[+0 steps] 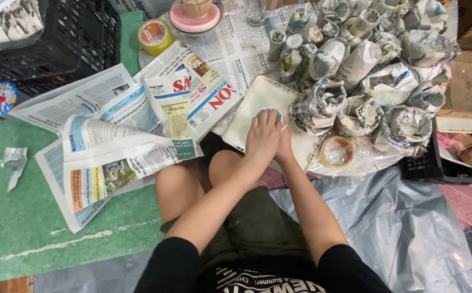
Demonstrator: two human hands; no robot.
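A large heap of newspaper-wrapped bundles (366, 70) already lies beyond the cream tray (255, 103), while the left hand (262, 138) and right hand (285, 144), pressed together, clamp one more small bundle (268, 112) on it, with loose newspaper sheets (116, 141) left.

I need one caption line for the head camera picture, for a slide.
Both hands, left hand over right hand, press a newspaper-wrapped piece on a white tray beside piled newspaper bundles.

Home packing workshop, floor-level: heap of newspaper-wrapped bundles (366, 70), loose newspaper sheets (111, 141), tape rolls (154, 36), black plastic crates (57, 43), cardboard boxes (466, 81), plastic sheeting (409, 228).
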